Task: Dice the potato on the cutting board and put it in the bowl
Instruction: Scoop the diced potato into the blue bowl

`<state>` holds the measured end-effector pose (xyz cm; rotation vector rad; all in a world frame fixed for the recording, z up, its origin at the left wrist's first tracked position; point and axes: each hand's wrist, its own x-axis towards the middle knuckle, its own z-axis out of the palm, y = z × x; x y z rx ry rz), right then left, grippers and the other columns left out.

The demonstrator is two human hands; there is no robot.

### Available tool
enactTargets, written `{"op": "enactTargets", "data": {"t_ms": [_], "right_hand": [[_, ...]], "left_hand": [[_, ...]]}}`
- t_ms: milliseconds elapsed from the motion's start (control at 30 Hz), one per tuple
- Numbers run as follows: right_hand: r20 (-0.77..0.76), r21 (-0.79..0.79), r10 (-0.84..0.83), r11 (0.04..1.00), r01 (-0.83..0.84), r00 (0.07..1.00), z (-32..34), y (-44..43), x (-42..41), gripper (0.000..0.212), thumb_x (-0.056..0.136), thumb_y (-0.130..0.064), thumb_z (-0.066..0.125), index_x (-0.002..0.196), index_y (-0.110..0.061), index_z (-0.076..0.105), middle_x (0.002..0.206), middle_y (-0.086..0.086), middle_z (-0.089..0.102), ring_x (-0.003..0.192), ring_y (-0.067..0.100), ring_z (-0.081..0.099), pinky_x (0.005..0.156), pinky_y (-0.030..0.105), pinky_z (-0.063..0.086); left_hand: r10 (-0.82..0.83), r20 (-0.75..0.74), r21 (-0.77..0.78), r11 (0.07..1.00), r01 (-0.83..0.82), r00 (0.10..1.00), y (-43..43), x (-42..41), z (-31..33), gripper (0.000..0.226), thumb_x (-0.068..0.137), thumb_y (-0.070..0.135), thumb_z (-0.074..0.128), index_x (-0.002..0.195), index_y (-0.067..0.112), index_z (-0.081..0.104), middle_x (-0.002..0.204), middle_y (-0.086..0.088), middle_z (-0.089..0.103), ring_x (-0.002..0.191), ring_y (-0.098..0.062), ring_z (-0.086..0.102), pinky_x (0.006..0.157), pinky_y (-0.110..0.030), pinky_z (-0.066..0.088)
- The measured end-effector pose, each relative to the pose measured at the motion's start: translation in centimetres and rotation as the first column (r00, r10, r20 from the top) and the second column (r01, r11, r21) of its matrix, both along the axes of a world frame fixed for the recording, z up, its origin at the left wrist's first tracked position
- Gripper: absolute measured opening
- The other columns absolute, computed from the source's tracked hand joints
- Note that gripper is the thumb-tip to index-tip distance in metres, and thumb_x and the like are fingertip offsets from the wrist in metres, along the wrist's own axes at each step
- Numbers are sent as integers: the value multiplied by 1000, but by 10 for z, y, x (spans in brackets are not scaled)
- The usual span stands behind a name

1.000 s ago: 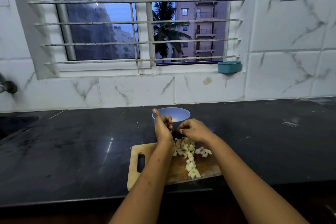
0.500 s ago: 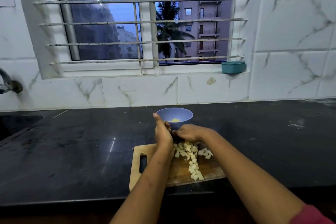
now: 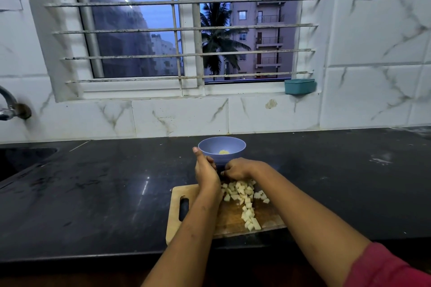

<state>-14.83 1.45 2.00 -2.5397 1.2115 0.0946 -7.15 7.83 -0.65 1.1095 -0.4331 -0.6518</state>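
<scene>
1. Wooden cutting board (image 3: 179, 228) lies at the near edge of the black countertop (image 3: 93, 193), with the handle slot at its left end.
2. Pale diced potato (image 3: 242, 196) is heaped on the far right part of the board. A trail of cubes runs toward the near edge, and a few loose cubes sit just right of the heap.
3. Lavender bowl (image 3: 233, 144) stands upright on the countertop just beyond the board's far edge. A small pale-yellow bit (image 3: 224, 152) lies at its bottom.
4. Person's left hand (image 3: 206, 173) stands on its edge at the far side of the board, left of the heap. Its thumb points up beside the bowl's left rim and its fingers curl toward the other hand. Can't tell if it grips anything.
5. Person's right hand (image 3: 241, 168) is knuckles up, fingers curled down onto the far end of the heap, just near of the bowl. The fingertips nearly meet the left hand. Can't tell if they pinch any cubes.
6. Dark patch between the two hands is unreadable.
7. Red sleeve (image 3: 384, 265) shows at the near right corner.
8. Sink (image 3: 23, 158) is recessed in the countertop at far left, with a metal tap (image 3: 9, 109) on the wall above it.
9. White marble-look tiles (image 3: 177, 116) back the countertop, with a barred window (image 3: 182, 30) above them.
10. Teal tub (image 3: 299, 86) sits at the right end of the sill.
</scene>
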Motion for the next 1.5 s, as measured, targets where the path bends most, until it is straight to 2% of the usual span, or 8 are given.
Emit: {"op": "enactTargets", "data": {"t_ms": [267, 533, 733, 900, 1067, 1233, 1333, 1500], "right_hand": [[-32, 81, -2, 997, 4, 999, -9, -8, 10, 33, 101, -28, 42, 121, -9, 60, 124, 10, 57, 109, 24, 54, 88, 35, 40], [329, 58, -12, 998, -7, 944, -19, -11, -5, 22, 89, -26, 64, 70, -18, 59, 79, 0, 59, 75, 13, 51, 69, 29, 42], [520, -53, 40, 998, -14, 853, -26, 1, -16, 29, 85, -23, 69, 60, -16, 57, 69, -1, 58, 67, 12, 51, 66, 31, 43], [544, -131, 164, 985, -110, 823, -17, 22, -29, 20, 89, -19, 62, 77, -4, 65, 77, 0, 57, 72, 11, 51, 74, 34, 44], [450, -198, 311, 949, -246, 837, -15, 53, -52, 29, 91, -40, 62, 109, -18, 64, 111, -3, 53, 107, 11, 48, 92, 25, 38], [225, -431, 455, 839, -331, 861, -37, 82, -75, 55, 89, -62, 50, 132, -27, 48, 136, -7, 41, 130, 7, 29, 116, 29, 10], [121, -552, 480, 760, -343, 869, -42, 84, -75, 64, 86, -69, 39, 137, -30, 41, 145, -4, 34, 138, 11, 20, 117, 32, -5], [170, -555, 406, 792, -253, 898, -44, 62, -61, 69, 85, -70, 31, 137, -26, 44, 137, -3, 43, 131, 16, 33, 116, 35, 5]], "left_hand": [[4, -43, -1, 1000, -4, 999, 3, 3, 1, 54, 97, 58, 25, 70, 14, 42, 62, 1, 39, 57, -13, 37, 58, -27, 34], [-2, -44, 6, 1000, 3, 999, 1, 5, 0, 55, 96, 59, 24, 72, 14, 45, 64, 0, 42, 60, -14, 40, 62, -27, 36], [-32, 38, 61, 998, 30, 999, 2, 3, -1, 56, 97, 58, 22, 82, 12, 51, 74, -1, 51, 69, -15, 47, 64, -28, 39], [-152, 148, 159, 979, 128, 977, 1, 5, -2, 60, 95, 61, 20, 92, 13, 56, 95, -9, 61, 96, -27, 60, 90, -43, 49], [-277, 176, 171, 954, 248, 945, 18, 10, 1, 70, 92, 67, 16, 94, 13, 61, 106, -14, 64, 102, -30, 60, 96, -47, 47], [-302, 210, 167, 948, 270, 930, 32, 8, 3, 75, 95, 62, 11, 107, 8, 61, 115, -11, 61, 108, -27, 54, 94, -42, 44], [-311, 234, 170, 946, 277, 921, 36, 4, 3, 75, 94, 63, 11, 105, 9, 62, 113, -10, 61, 110, -27, 54, 101, -44, 42], [-334, 250, 171, 939, 298, 909, 41, 2, 3, 73, 93, 64, 11, 99, 13, 63, 111, -9, 63, 110, -26, 57, 102, -45, 43]]}}
